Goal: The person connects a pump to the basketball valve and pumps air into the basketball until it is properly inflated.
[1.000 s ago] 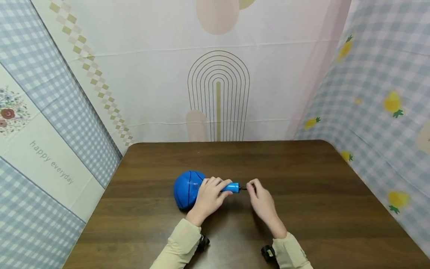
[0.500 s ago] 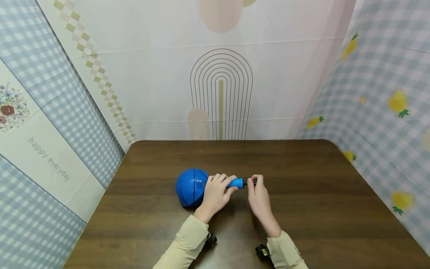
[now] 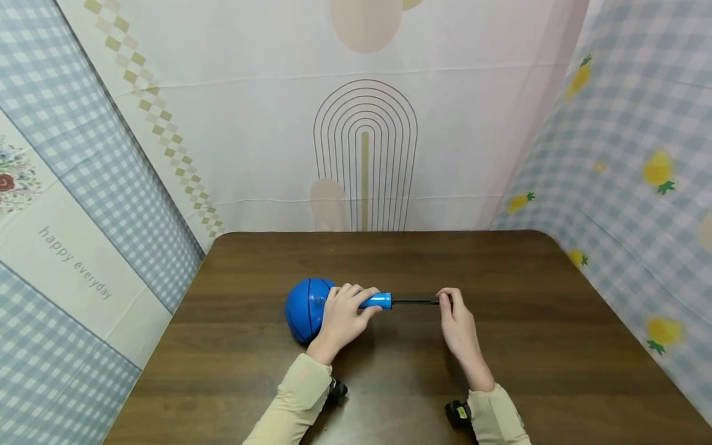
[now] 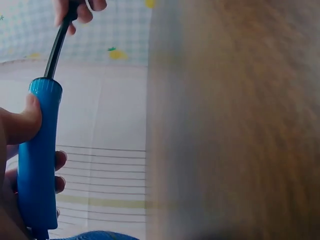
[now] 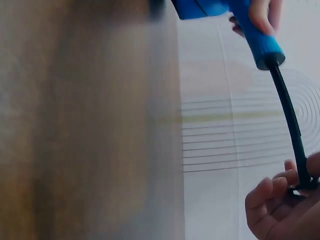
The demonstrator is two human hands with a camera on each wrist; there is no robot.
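Note:
A blue ball (image 3: 305, 312) with dark seams, not quite round in outline, lies on the table left of centre. My left hand (image 3: 343, 320) grips the blue barrel of a hand pump (image 3: 381, 301), its thumb along the barrel. The pump lies roughly level, its narrow end towards the ball and partly hidden by that hand. From the barrel's other end a long black rod (image 5: 286, 107) sticks out. At the rod's tip my right hand (image 3: 460, 327) pinches the small black handle (image 5: 300, 190). In the left wrist view the ball (image 4: 107, 236) shows only at the bottom edge.
Both hands work over a brown wooden table (image 3: 528, 371) with rounded far corners. A patterned white cloth (image 3: 267, 154) hangs behind it, with checked cloths at both sides. Black wrist cameras (image 3: 457, 413) sit under both cuffs.
My right hand first comes slightly closer to the barrel, then draws the handle out to the right, baring much more rod. My left hand keeps its grip on the barrel, shifting slightly.

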